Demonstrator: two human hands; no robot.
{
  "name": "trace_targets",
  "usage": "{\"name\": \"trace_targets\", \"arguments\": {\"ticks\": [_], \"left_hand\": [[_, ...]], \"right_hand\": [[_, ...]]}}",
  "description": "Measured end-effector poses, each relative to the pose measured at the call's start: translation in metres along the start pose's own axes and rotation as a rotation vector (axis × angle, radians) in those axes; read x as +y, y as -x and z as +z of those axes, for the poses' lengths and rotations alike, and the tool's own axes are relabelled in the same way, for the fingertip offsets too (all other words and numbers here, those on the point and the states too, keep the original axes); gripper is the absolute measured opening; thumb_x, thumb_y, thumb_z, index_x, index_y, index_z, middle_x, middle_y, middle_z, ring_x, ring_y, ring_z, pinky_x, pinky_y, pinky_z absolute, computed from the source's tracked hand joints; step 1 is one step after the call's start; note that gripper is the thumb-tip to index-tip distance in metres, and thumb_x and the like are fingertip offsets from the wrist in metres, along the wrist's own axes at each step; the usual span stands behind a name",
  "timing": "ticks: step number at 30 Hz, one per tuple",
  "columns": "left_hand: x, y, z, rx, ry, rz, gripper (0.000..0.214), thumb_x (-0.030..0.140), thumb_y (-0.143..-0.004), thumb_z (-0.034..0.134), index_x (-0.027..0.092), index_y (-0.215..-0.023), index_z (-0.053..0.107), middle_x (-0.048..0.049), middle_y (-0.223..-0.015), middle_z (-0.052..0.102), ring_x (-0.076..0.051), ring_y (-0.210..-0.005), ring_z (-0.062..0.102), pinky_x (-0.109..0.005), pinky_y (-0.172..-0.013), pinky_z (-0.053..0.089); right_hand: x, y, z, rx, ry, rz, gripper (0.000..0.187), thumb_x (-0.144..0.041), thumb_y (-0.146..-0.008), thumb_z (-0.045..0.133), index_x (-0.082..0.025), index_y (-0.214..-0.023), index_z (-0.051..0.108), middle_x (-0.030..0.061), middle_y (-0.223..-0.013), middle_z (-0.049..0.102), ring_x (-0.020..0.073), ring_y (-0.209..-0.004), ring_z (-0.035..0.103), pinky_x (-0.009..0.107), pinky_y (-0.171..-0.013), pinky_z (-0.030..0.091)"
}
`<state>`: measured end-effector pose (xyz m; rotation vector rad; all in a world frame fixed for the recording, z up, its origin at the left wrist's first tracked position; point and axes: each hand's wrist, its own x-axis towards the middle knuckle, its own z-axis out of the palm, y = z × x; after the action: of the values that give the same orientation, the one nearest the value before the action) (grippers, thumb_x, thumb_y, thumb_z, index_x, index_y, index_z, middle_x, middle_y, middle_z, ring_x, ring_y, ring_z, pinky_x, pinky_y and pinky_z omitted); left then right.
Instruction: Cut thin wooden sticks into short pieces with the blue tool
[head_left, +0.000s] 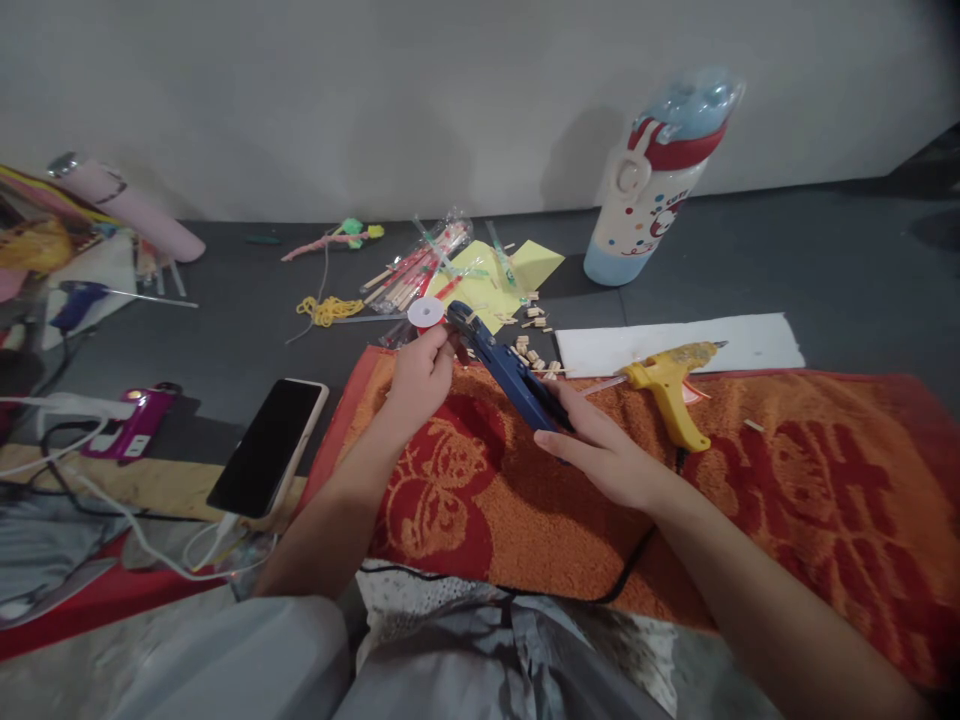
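My right hand [596, 445] is wrapped round the handles of a pair of blue hand shears [514, 378] with a dark head. The tool slants up and left over an orange towel [555, 490]. At its head, my left hand [424, 375] is closed in a pinch; its fingers hide what they hold. A tiny pale bit of wood shows at the jaws. Just behind the left fingers sits a white-rimmed spool [426, 312]. Short cut wooden pieces [531, 352] lie scattered beyond the shears.
A yellow glue gun [675, 385] rests on the towel, by a white board strip [750, 340]. Behind stand a bottle [637, 200], yellow paper [480, 275] and bagged sticks [420, 265]. On the left lie a plugged-in phone [270, 445], yellow cord [330, 310] and cables.
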<state>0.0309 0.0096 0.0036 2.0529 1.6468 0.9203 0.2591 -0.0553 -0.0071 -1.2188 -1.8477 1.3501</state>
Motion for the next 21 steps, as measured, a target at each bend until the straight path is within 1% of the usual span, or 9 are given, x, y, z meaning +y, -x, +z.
{"name": "trace_targets", "arguments": {"ticks": [4, 10, 15, 21], "left_hand": [[-0.0008, 0.0000, 0.0005, -0.005, 0.003, 0.003, 0.021, 0.021, -0.087, 0.039, 0.018, -0.072, 0.053, -0.0023, -0.069, 0.062, -0.015, -0.068, 0.055, -0.025, -0.062, 0.039], [-0.0040, 0.0000, 0.0023, 0.002, -0.030, -0.001, 0.020, 0.022, -0.086, 0.040, 0.018, -0.074, 0.055, -0.0033, -0.072, 0.064, -0.017, -0.071, 0.057, -0.026, -0.064, 0.040], [-0.0016, -0.0003, 0.0016, -0.010, -0.015, -0.012, 0.018, 0.022, -0.085, 0.041, 0.018, -0.081, 0.058, -0.0040, -0.078, 0.068, -0.017, -0.073, 0.060, -0.026, -0.066, 0.042], [-0.0012, -0.0005, 0.0007, -0.016, -0.021, -0.023, 0.018, 0.020, -0.085, 0.042, 0.018, -0.086, 0.059, -0.0061, -0.087, 0.070, -0.019, -0.081, 0.062, -0.028, -0.072, 0.044]], "right_hand": [[0.0003, -0.0002, 0.0003, -0.003, -0.010, 0.012, 0.062, -0.046, -0.087, 0.052, -0.018, -0.140, 0.037, 0.0139, -0.144, 0.047, 0.0328, -0.134, 0.041, 0.051, -0.112, 0.031], [-0.0004, -0.0001, 0.0004, -0.005, -0.011, 0.023, 0.062, -0.045, -0.087, 0.052, -0.019, -0.141, 0.036, 0.0131, -0.143, 0.049, 0.0335, -0.133, 0.042, 0.053, -0.111, 0.031], [-0.0004, -0.0006, 0.0011, -0.004, -0.024, 0.010, 0.061, -0.045, -0.087, 0.052, -0.020, -0.141, 0.037, 0.0125, -0.143, 0.049, 0.0328, -0.132, 0.042, 0.052, -0.111, 0.031], [0.0015, -0.0008, 0.0015, 0.002, -0.035, 0.017, 0.061, -0.046, -0.088, 0.051, -0.018, -0.140, 0.037, 0.0135, -0.142, 0.049, 0.0323, -0.131, 0.043, 0.052, -0.111, 0.030]]}}
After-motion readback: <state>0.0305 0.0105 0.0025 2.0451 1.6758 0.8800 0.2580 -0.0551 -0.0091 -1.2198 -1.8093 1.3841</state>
